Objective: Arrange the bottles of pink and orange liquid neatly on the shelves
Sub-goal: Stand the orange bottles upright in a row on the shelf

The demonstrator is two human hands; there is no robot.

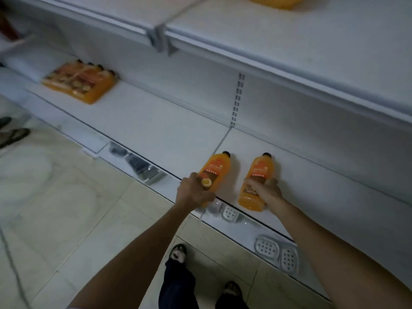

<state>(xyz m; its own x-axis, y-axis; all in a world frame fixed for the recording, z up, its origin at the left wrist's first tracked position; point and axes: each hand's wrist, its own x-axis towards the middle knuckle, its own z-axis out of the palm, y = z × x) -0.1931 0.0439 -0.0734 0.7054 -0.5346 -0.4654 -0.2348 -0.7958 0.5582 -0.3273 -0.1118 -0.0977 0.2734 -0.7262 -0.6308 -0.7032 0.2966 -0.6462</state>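
Two bottles of orange liquid with black caps stand at the front edge of the white middle shelf [169,141]. My left hand [194,191] grips the lower part of the left bottle [215,168]. My right hand [266,189] grips the lower part of the right bottle [256,175], fingers curled over its label. The two bottles stand a short gap apart. A row of several orange bottles [80,82] stands at the far left of the same shelf. Part of another orange bottle [274,2] shows on the upper shelf.
The upper shelf [289,52] overhangs the middle one. On the lowest shelf lie white perforated soap dishes [267,247] and dark items [138,166]. My sandalled feet [178,253] stand on the pale tiled floor. Another person's sandals [13,134] show at the left edge.
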